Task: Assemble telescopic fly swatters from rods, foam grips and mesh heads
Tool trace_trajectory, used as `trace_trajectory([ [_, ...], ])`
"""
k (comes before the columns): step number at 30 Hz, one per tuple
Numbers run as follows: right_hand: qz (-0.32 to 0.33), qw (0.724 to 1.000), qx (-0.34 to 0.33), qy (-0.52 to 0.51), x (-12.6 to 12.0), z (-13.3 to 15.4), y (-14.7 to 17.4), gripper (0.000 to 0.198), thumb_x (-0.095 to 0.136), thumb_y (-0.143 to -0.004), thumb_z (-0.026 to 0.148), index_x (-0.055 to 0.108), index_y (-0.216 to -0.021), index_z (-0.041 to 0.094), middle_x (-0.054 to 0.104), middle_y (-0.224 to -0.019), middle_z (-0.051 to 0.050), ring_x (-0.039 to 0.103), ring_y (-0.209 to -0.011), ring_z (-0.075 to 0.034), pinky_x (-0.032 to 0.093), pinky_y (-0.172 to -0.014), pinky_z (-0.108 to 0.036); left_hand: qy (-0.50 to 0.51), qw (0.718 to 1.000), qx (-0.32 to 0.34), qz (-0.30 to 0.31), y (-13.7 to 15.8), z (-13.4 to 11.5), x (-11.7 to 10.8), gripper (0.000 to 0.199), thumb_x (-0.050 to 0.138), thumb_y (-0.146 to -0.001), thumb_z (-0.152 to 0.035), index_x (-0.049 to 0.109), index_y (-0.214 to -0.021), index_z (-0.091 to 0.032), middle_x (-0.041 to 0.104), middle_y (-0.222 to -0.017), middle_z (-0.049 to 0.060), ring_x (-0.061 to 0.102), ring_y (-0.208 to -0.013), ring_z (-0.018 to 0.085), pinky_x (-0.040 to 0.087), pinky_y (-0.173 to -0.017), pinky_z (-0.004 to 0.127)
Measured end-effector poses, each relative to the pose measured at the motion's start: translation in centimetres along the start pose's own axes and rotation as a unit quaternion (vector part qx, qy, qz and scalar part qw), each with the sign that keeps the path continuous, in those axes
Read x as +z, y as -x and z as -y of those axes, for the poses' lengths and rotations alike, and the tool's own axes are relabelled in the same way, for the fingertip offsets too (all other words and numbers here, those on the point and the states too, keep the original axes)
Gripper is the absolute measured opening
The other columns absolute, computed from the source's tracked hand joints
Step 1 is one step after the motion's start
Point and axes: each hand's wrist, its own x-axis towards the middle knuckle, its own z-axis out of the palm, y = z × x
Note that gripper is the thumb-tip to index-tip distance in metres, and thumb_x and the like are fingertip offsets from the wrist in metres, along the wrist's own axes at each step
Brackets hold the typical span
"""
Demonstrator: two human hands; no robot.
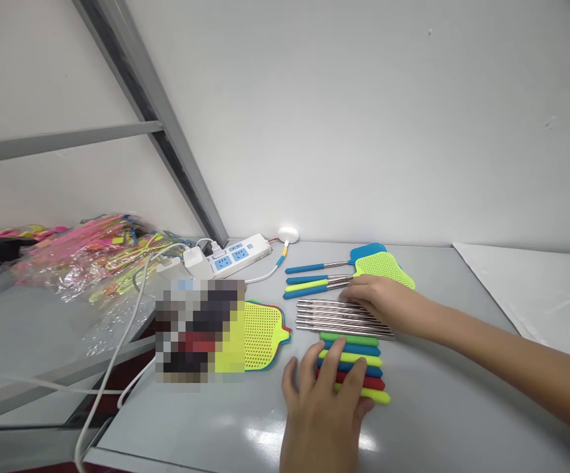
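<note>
My left hand (321, 401) lies over a row of coloured foam handle grips (354, 359), green, blue, yellow and red, with its fingers spread and touching them. Just beyond, my right hand (380, 299) reaches in from the right. Its fingers are bent together at the upper edge of a row of thin metal rods (334, 316), and its fingertips are partly hidden. Behind it lie assembled fly swatters with blue and yellow handles (307, 288) and a yellow mesh head (380, 264). To the left is a stack of loose swatter heads (262, 335), yellow on top.
A white power strip (238, 256) with plugs and cables stands near the wall, beside a round white device (288, 234). Plastic bags of colourful items (112, 253) fill the far left. A white sheet (536, 282) covers the right rear. A blurred patch hides part of the left side.
</note>
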Motion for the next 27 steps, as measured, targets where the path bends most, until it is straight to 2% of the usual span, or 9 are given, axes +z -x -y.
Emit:
trace_trajectory([
  [5, -0.025, 0.998, -0.002, 0.051, -0.9, -0.5, -1.4, 0.032, 0.044, -0.095, 0.011, 0.071, -0.109, 0.02, 0.069, -0.101, -0.007, 0.063, -0.092, -0.021, 0.048, -0.076, -0.031, 0.001, 1.0, 0.002, -0.013, 0.1, 0.2, 0.3, 0.032, 0.07, -0.083, -0.025, 0.066, -0.113, -0.036, 0.064, -0.131, 0.003, 0.053, -0.117, 0.034, 0.029, -0.099, 0.059],
  [11, -0.018, 0.988, -0.044, 0.147, -0.4, -1.2, -3.8, 0.024, 0.048, -0.097, 0.021, 0.072, -0.096, 0.021, 0.067, -0.093, -0.006, 0.062, -0.084, -0.019, 0.043, -0.071, -0.03, -0.012, 1.0, 0.016, -0.01, 0.4, 0.7, 0.5, 0.029, 0.066, -0.087, -0.041, 0.065, -0.115, -0.034, 0.063, -0.133, 0.003, 0.05, -0.119, 0.034, 0.027, -0.099, 0.055],
  [15, -0.017, 0.984, -0.044, 0.169, 0.0, -1.7, -5.1, 0.022, 0.047, -0.098, 0.023, 0.068, -0.093, 0.019, 0.066, -0.092, -0.007, 0.061, -0.083, -0.021, 0.04, -0.071, -0.032, -0.005, 0.999, 0.016, -0.044, 0.5, 0.8, 0.9, 0.033, 0.063, -0.086, -0.055, 0.066, -0.111, -0.035, 0.064, -0.13, 0.0, 0.052, -0.117, 0.031, 0.027, -0.099, 0.051],
  [19, 0.013, 0.98, -0.06, 0.187, 0.0, -2.0, -5.7, 0.017, 0.05, -0.096, 0.022, 0.065, -0.089, 0.019, 0.066, -0.087, -0.005, 0.061, -0.076, -0.02, 0.038, -0.069, -0.031, 0.002, 0.997, 0.01, -0.078, 0.5, 0.8, 1.5, 0.034, 0.061, -0.084, -0.06, 0.067, -0.107, -0.036, 0.066, -0.126, -0.003, 0.053, -0.112, 0.029, 0.026, -0.099, 0.05],
  [23, 0.037, 0.975, -0.086, 0.202, -0.3, -1.8, -6.0, 0.012, 0.054, -0.093, 0.019, 0.063, -0.087, 0.019, 0.066, -0.085, -0.005, 0.061, -0.077, -0.021, 0.038, -0.071, -0.032, -0.003, 0.998, -0.002, -0.06, 0.7, 0.7, 1.7, 0.037, 0.068, -0.079, -0.06, 0.066, -0.107, -0.036, 0.065, -0.127, -0.003, 0.053, -0.111, 0.03, 0.026, -0.1, 0.052],
  [27, 0.037, 0.967, -0.102, 0.229, -0.5, -1.4, -5.8, 0.021, 0.047, -0.096, 0.017, 0.063, -0.083, 0.018, 0.066, -0.081, -0.006, 0.061, -0.077, -0.022, 0.038, -0.074, -0.033, 0.0, 0.999, -0.013, -0.035, 0.9, 0.5, 1.5, 0.037, 0.067, -0.08, -0.059, 0.066, -0.108, -0.035, 0.064, -0.128, 0.001, 0.052, -0.112, 0.032, 0.03, -0.1, 0.056],
])
